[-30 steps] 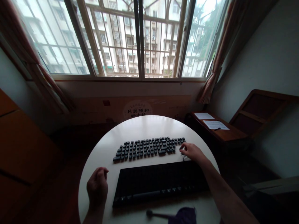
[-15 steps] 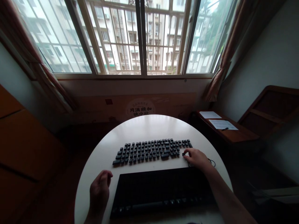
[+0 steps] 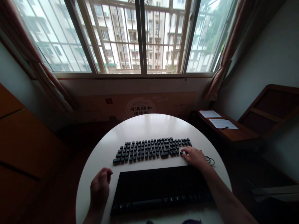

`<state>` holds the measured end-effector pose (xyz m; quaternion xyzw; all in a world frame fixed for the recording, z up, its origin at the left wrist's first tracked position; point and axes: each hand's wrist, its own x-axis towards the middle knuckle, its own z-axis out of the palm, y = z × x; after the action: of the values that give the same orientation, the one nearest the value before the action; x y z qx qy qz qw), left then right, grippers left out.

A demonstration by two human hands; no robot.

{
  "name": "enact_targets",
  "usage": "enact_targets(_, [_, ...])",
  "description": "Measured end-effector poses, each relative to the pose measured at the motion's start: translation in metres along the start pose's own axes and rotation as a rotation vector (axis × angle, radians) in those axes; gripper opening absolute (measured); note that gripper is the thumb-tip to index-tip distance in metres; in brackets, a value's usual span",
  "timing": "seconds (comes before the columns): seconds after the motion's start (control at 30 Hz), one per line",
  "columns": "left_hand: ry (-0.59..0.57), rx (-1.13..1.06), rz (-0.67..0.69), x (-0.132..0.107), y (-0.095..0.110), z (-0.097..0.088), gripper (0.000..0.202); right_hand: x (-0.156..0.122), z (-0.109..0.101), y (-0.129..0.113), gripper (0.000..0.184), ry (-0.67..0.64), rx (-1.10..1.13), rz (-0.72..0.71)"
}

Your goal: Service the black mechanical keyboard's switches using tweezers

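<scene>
My right hand is at the right end of several rows of loose black keycaps on the white table. Its thumb and forefinger pinch a small black keycap low over the tabletop, beside the rows. A black keyboard lies nearer to me, under my right forearm. Most of its face is bare and dark, with keys showing along its near edge. To the left of the keyboard, my left hand rests with fingers curled into a loose fist, and nothing shows in it.
A black cable coils behind my right wrist. The round white table has a curved edge. At the right, a wooden chair bears papers and a pen. Beyond the table is a barred window with curtains.
My right hand has shifted slightly left with the keycap, bringing it closer to the rows. My left hand keeps its place and its curl.
</scene>
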<state>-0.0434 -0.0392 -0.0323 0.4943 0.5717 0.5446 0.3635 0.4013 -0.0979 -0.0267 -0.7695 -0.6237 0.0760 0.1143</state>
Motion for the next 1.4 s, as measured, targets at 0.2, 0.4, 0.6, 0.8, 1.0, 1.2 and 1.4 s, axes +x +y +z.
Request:
enact_targets(0.2, [0.010,-0.019,-0.016,0.002,0.000,0.000,0.031,0.003,0.005,0.001,0.028,0.041,-0.002,0.038])
enact_targets(0.4, [0.009,-0.005,0.010,0.003,0.002,0.001,0.034,0.005,0.010,0.001,0.022,0.095,0.031,0.047])
enact_targets(0.6, [0.003,0.121,0.112,0.002,0.000,-0.001,0.034,-0.008,-0.016,-0.001,0.022,0.284,0.167,-0.041])
enact_targets(0.8, [-0.041,0.192,0.172,-0.002,0.001,0.002,0.033,-0.065,-0.069,0.026,0.059,0.629,0.467,0.026])
enact_targets(1.0, [-0.070,0.387,0.294,-0.006,0.006,0.005,0.032,-0.134,-0.050,0.046,0.079,0.396,0.947,0.317])
enact_targets(1.2, [-0.107,0.565,0.596,-0.020,0.020,0.012,0.028,-0.172,-0.015,0.046,0.052,0.317,1.116,0.419])
enact_targets(1.4, [-0.314,0.676,0.925,-0.035,0.037,0.027,0.027,-0.183,-0.013,0.048,0.029,0.383,1.033,0.433])
